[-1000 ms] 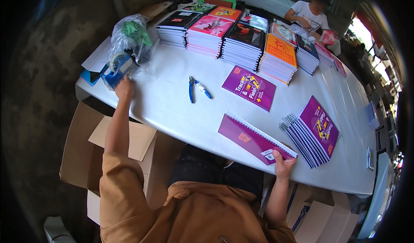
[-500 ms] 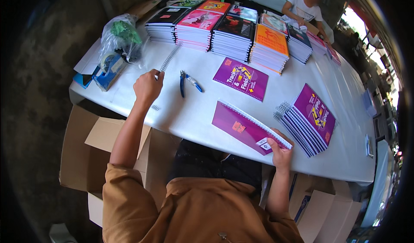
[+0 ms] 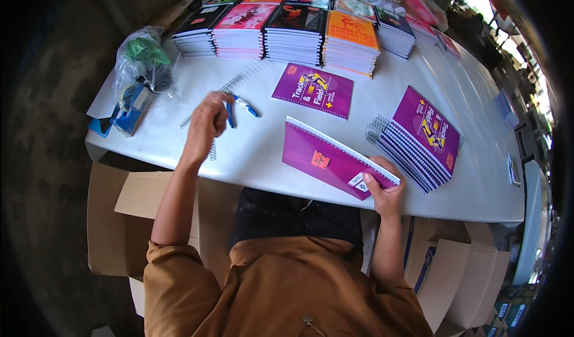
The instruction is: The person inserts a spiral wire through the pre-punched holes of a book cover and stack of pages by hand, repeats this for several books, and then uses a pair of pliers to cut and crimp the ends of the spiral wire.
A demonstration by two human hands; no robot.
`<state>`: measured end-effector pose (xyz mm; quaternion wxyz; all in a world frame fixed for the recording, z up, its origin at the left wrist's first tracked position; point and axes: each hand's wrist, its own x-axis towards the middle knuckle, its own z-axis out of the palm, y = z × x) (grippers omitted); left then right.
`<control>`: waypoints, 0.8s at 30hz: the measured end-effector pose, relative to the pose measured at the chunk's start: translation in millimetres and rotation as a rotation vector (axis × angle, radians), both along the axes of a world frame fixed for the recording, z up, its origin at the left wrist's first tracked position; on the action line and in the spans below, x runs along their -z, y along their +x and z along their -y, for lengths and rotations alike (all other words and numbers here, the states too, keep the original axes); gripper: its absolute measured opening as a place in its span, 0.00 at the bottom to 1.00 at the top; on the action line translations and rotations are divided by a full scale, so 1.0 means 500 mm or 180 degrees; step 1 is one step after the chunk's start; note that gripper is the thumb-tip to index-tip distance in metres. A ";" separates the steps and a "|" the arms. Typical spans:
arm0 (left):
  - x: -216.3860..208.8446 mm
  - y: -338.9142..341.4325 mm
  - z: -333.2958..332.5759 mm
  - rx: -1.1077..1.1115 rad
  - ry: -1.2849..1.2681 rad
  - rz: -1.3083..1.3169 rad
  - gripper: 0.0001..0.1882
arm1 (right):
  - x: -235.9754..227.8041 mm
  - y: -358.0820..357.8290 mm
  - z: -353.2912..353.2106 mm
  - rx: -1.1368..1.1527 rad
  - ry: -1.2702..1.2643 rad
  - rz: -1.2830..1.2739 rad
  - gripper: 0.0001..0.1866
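I'm watching from way off through the left one of two fisheye cams on the wearer's head. It points down and forward, right way up. The left hand (image 3: 207, 120) and right hand (image 3: 387, 188) sit either side of centre, fairly close. Below the hands I get the brown shirt (image 3: 287, 277); past them, the white table (image 3: 257, 154) runs off to the book stacks (image 3: 293, 43). Table edges bow, corners go black.

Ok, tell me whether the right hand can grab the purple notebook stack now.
Probably not: the right hand grips a purple book and seems occupied, though the notebook stack lies close by, uncovered.
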<state>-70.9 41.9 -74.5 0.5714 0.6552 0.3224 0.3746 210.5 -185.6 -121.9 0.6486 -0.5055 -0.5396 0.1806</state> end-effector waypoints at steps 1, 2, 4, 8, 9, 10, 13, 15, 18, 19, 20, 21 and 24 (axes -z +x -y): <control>0.005 0.008 0.012 0.0260 -0.0017 -0.0115 0.14 | -0.002 -0.001 0.000 0.0012 -0.0016 -0.0005 0.13; 0.005 0.025 0.038 0.0276 0.0077 -0.0032 0.12 | -0.003 -0.004 0.000 0.0051 -0.0037 -0.0019 0.13; 0.008 0.049 0.072 0.0574 0.0131 0.0148 0.13 | 0.003 -0.007 -0.002 -0.0017 -0.0047 -0.0150 0.13; -0.007 0.060 0.081 0.0899 0.0316 -0.0379 0.27 | 0.017 -0.008 0.002 0.0117 -0.0106 -0.0235 0.13; -0.016 0.064 0.086 0.0923 0.0309 -0.0380 0.27 | 0.018 -0.008 0.001 0.0141 -0.0113 -0.0239 0.13; -0.026 0.068 0.095 0.1019 0.0147 -0.0566 0.31 | 0.018 -0.008 0.002 0.0137 -0.0078 -0.0229 0.13; 0.005 0.054 0.102 0.1583 0.0378 -0.1184 0.35 | 0.005 -0.024 -0.002 0.0117 -0.0243 -0.0416 0.14; -0.008 0.077 0.129 0.1226 0.0592 -0.1682 0.31 | 0.007 -0.022 0.001 0.0180 -0.0488 -0.0595 0.15; -0.012 0.074 0.105 0.0501 0.1204 -0.1161 0.17 | 0.019 -0.013 -0.005 0.0000 -0.0291 -0.0402 0.15; -0.013 0.067 0.093 0.0441 0.1267 -0.1214 0.16 | 0.019 -0.012 -0.005 -0.0006 -0.0288 -0.0329 0.14; -0.009 0.065 0.087 0.0433 0.1262 -0.1123 0.16 | 0.019 -0.011 -0.005 -0.0009 -0.0287 -0.0255 0.14; -0.005 0.065 0.084 0.0425 0.1257 -0.1032 0.16 | 0.020 -0.010 -0.005 -0.0004 -0.0287 -0.0256 0.14; 0.004 0.068 0.086 0.0278 0.1616 -0.1179 0.16 | 0.021 -0.007 -0.003 -0.0007 -0.0298 -0.0246 0.14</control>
